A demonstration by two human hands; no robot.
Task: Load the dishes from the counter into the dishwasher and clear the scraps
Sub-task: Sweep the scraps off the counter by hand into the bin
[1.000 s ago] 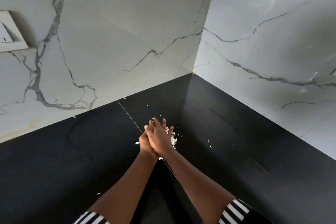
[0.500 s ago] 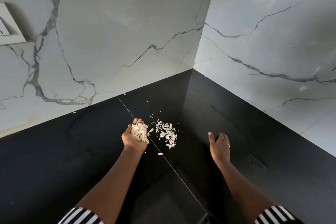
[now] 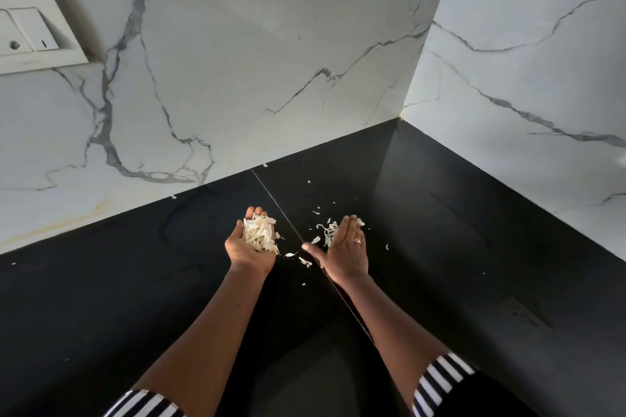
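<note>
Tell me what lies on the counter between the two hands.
In the head view, a few loose scraps and the counter seam lie between the left hand, which cups a heap of scraps, and the flat right hand.

No words, brand names or numbers could be read anywhere in the view. The only sign was a short dark upright stroke [image 3: 43, 43], printed near the lower edge of the white rocker switch [image 3: 32, 29], which sat in the white wall plate [image 3: 40, 61] at the upper left. Whether that stroke was a letter, a digit or a plain mark could not be told
</note>
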